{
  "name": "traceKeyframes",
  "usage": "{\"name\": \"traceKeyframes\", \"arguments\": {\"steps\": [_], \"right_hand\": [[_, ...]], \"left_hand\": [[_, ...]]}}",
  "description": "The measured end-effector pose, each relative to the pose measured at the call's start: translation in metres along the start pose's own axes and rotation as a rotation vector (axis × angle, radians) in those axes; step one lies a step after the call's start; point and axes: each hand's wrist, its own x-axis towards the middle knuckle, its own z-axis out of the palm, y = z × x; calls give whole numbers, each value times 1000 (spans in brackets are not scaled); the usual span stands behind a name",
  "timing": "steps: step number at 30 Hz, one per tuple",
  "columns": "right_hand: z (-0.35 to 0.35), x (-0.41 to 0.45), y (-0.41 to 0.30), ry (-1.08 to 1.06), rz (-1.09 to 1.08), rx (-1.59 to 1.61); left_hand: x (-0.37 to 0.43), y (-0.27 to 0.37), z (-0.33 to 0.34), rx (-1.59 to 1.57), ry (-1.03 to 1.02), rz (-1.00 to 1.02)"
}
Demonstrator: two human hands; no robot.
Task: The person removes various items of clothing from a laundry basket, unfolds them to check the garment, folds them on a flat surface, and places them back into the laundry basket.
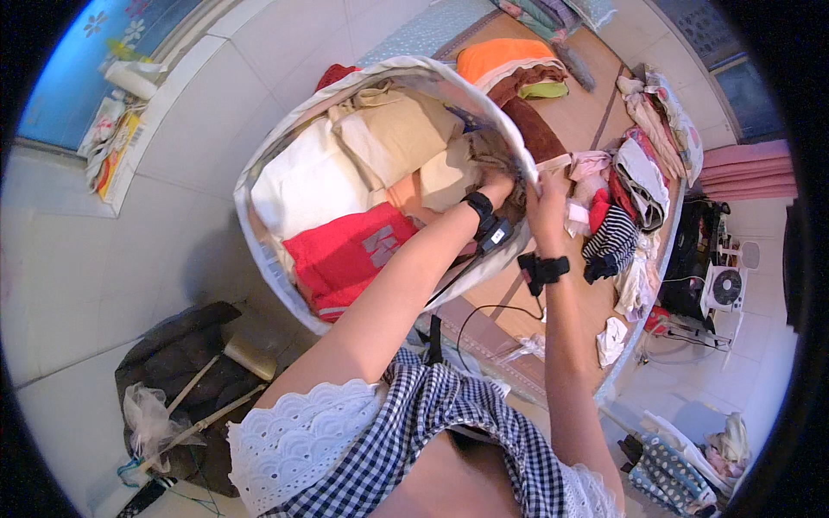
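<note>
A large round fabric laundry basket [256, 146] holds folded clothes. Inside it are a white folded cloth [311, 178], a beige folded garment [405, 133], a red garment with grey lettering [346, 249] and a brown patterned cloth [489, 147]. My left hand [497, 186] reaches into the basket at its right side, against the brown cloth; its fingers are partly hidden, so its grip cannot be told. My right hand [547, 204] is closed on the basket's right rim, with the thumb side against the edge. Both wrists wear black straps with small devices and cables.
A bed with a woven mat [518, 301] lies behind and right of the basket. On it are an orange folded blanket [505, 61], a striped garment [612, 239] and heaped clothes. A dark padded chair [175, 356] stands lower left. A white fan [725, 286] is at right.
</note>
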Motion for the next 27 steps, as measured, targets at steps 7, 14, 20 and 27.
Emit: {"name": "traceKeyframes", "arguments": {"steps": [7, 14, 20, 27], "right_hand": [[20, -22, -32, -101, 68, 96], [18, -27, -26, -62, 136, 167], [13, -27, -41, -129, 195, 180], [-30, -147, 9, -190, 445, 436]], "left_hand": [[80, -117, -31, 777, -42, 522], [19, -69, -21, 389, -153, 76], [32, -38, -56, 493, -26, 482], [35, -48, -86, 1084, -215, 867]]}}
